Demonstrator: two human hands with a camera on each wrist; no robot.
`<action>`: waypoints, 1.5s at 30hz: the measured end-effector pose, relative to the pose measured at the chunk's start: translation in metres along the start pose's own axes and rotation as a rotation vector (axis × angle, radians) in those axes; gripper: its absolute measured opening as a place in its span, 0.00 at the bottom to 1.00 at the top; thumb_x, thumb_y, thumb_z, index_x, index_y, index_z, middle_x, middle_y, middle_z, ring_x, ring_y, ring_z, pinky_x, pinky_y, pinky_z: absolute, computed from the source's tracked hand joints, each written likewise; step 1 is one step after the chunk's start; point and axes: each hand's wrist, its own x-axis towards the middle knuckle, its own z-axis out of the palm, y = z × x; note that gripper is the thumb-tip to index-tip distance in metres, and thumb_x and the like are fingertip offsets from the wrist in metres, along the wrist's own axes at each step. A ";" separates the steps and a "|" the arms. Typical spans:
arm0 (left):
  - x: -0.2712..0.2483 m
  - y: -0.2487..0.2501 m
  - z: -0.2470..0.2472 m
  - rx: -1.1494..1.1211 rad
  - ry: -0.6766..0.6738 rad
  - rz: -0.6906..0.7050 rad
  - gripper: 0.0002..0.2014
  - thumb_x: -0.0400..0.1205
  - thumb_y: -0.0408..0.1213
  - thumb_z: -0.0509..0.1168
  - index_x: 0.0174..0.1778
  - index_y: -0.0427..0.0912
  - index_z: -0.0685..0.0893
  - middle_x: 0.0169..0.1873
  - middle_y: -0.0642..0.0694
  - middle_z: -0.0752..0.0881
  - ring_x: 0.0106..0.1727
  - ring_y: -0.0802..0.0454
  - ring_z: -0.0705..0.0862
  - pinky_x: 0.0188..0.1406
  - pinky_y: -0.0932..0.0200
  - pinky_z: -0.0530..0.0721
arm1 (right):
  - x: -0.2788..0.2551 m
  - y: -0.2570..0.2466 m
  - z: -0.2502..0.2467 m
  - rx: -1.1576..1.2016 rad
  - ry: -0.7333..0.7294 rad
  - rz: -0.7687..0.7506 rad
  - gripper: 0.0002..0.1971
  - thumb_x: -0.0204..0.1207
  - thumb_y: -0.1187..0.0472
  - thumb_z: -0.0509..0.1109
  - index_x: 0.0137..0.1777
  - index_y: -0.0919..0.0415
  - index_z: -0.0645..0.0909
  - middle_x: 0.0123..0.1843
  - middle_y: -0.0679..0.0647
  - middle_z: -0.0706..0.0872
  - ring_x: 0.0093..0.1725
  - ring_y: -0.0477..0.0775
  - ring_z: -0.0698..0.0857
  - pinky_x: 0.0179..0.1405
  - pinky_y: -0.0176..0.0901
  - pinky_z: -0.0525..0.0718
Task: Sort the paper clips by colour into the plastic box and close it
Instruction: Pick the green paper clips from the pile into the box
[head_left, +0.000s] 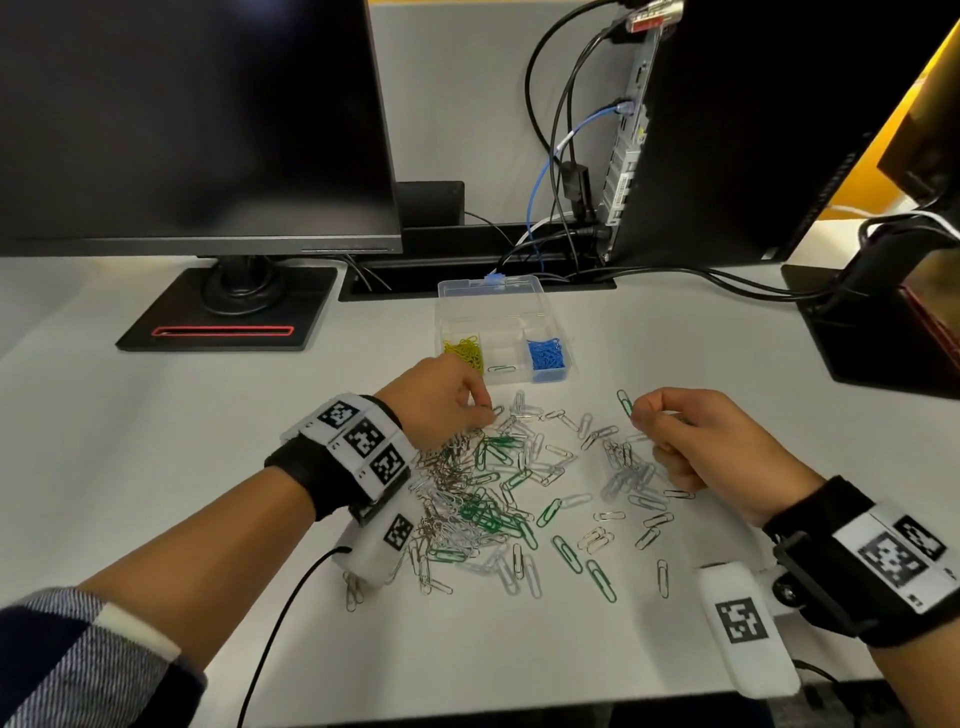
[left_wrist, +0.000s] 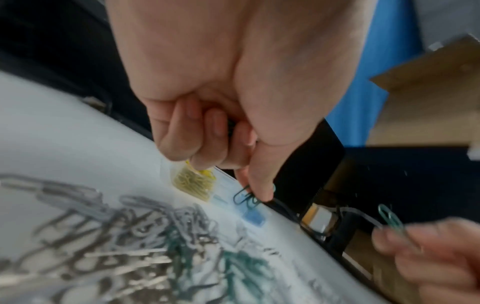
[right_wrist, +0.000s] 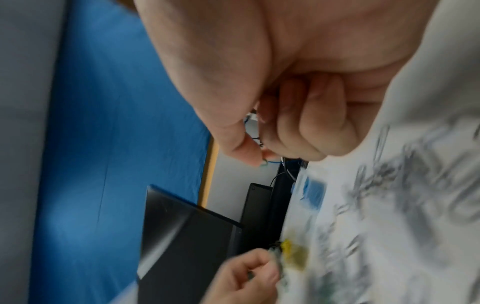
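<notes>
The box (head_left: 500, 296) sits open near the counter's (head_left: 156, 415) far edge, holding yellow clips (head_left: 464, 352), one green clip (head_left: 502, 369) and blue clips (head_left: 545, 354). A loose pile (head_left: 498, 493) lies mid-counter. The left hand (head_left: 441, 402) pinches green clips (left_wrist: 245, 198); the right hand (head_left: 691, 431) pinches a raised clip (head_left: 624, 402).

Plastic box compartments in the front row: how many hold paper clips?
3. The left compartment holds yellow clips, the middle compartment a single green clip, the right compartment blue clips. The back section looks empty, though glare may hide something.
</notes>
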 end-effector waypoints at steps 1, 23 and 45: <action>0.000 -0.001 -0.003 -0.087 0.000 -0.010 0.07 0.80 0.43 0.70 0.42 0.43 0.86 0.23 0.53 0.75 0.21 0.63 0.72 0.28 0.64 0.71 | 0.001 -0.001 0.001 0.098 -0.010 0.025 0.15 0.84 0.65 0.60 0.34 0.59 0.67 0.28 0.53 0.59 0.26 0.50 0.54 0.24 0.42 0.52; -0.012 -0.003 0.002 -1.933 -0.286 -0.145 0.06 0.72 0.34 0.49 0.28 0.46 0.63 0.25 0.51 0.63 0.24 0.57 0.53 0.16 0.65 0.54 | 0.024 -0.008 0.029 1.013 -0.512 0.276 0.18 0.81 0.52 0.55 0.29 0.55 0.61 0.25 0.48 0.57 0.23 0.46 0.55 0.17 0.36 0.60; -0.013 -0.004 -0.003 -0.671 0.029 -0.343 0.20 0.90 0.43 0.53 0.35 0.40 0.78 0.20 0.53 0.66 0.17 0.58 0.61 0.17 0.64 0.60 | 0.053 -0.011 0.048 0.862 -0.135 0.367 0.11 0.85 0.63 0.53 0.45 0.63 0.76 0.28 0.49 0.67 0.23 0.45 0.64 0.18 0.33 0.65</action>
